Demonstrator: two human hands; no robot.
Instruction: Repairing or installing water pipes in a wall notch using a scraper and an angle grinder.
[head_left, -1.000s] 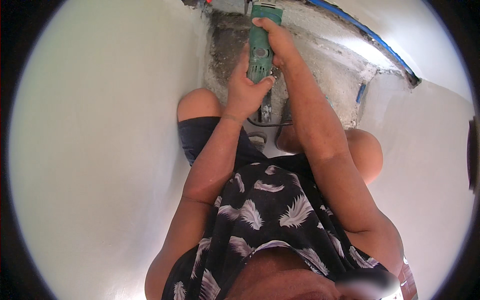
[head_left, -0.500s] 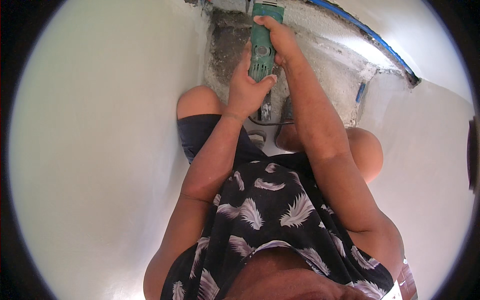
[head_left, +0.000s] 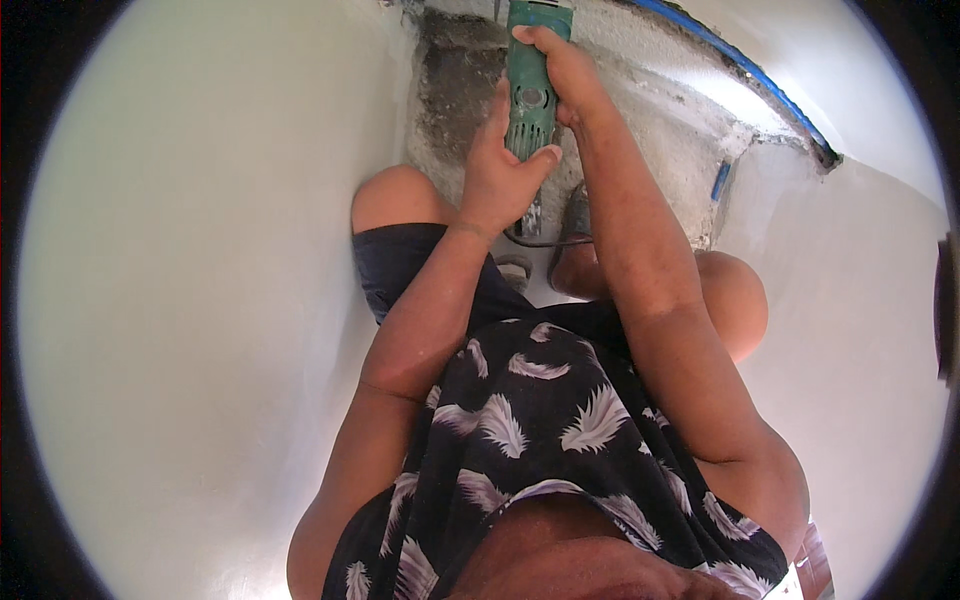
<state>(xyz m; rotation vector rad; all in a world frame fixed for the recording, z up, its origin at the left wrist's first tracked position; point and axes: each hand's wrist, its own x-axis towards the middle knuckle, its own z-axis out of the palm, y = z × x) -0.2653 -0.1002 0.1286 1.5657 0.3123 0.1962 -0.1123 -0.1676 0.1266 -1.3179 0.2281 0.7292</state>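
A green angle grinder (head_left: 531, 120) with a vented rear body lies lengthwise at the top of the view, and its front end is cut off by the picture's edge. My left hand (head_left: 502, 180) cups the rear of its body from the left, thumb across the back end, with the fingers partly hidden beneath. Farther forward, my right hand (head_left: 578, 88) is wrapped around the body from the right, its thumb lying on top. A dark cord (head_left: 545, 243) shows below the tool, between my legs.
Pale smooth walls (head_left: 200, 280) stand close on both sides. Rough, broken concrete (head_left: 640, 130) is under and ahead of the tool. A blue conduit (head_left: 745, 65) runs along a groove at the upper right, and a short blue piece (head_left: 720, 183) sticks out below it. My sandalled foot (head_left: 573, 225) is near the cord.
The grinder and both hands have shifted slightly to the right and a little farther away. The grip of both hands is the same.
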